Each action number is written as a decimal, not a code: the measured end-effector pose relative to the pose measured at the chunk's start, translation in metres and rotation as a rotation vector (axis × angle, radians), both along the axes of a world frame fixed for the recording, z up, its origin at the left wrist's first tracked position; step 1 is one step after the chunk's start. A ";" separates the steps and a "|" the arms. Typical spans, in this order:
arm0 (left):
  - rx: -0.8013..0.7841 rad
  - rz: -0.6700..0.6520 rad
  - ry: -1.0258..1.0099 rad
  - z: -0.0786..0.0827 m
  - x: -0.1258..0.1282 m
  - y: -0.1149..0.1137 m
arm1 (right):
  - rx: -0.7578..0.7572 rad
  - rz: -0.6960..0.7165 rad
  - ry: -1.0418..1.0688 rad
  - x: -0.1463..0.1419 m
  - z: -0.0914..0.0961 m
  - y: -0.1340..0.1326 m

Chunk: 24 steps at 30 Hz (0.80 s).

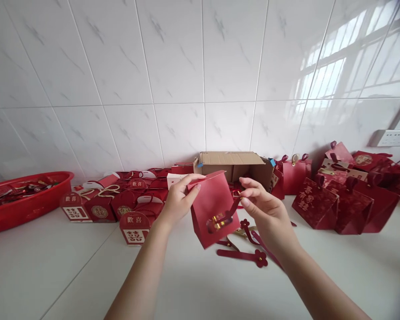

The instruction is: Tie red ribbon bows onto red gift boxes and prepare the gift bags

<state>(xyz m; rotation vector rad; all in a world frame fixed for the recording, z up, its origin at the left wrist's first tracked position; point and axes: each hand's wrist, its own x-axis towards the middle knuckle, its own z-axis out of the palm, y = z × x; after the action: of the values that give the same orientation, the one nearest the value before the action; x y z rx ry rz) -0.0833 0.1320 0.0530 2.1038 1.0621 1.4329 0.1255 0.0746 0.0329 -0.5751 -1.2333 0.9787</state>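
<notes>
My left hand (182, 196) grips a red paper gift box (209, 195) by its top left edge, holding it tilted above the table. Gold shiny wrapping shows through an oval cut-out low on the box's face. In front of that face, my right hand (265, 209) pinches the end of a dark red strap (234, 207) between thumb and finger. Whether the strap is fixed to the box, I cannot tell. Below the hands lie several loose straps, among them a dark red one with a flower-shaped end (243, 256).
Several red boxes with white labels (135, 231) stand at left, beside a red basin (26, 202) of small wrapped items. An open cardboard carton (231, 159) sits against the tiled wall. At right stand several red bags with strap tops (315, 204).
</notes>
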 end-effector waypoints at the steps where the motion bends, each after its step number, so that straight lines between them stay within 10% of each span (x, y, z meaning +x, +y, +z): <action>1: 0.022 -0.046 -0.005 0.007 0.005 -0.010 | 0.042 -0.065 -0.076 0.001 0.001 -0.001; 14: 0.532 -0.063 0.019 0.028 0.031 -0.060 | 0.029 0.058 -0.084 0.008 0.022 -0.026; 24: 0.554 -0.116 0.235 0.023 0.038 -0.065 | 0.075 -0.046 -0.167 0.011 0.027 -0.027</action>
<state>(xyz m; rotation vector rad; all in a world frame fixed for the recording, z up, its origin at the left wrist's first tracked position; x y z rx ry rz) -0.0450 0.0667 0.0765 2.7240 0.6450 1.5832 0.1363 0.0479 0.0599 -0.6332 -1.3925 0.8556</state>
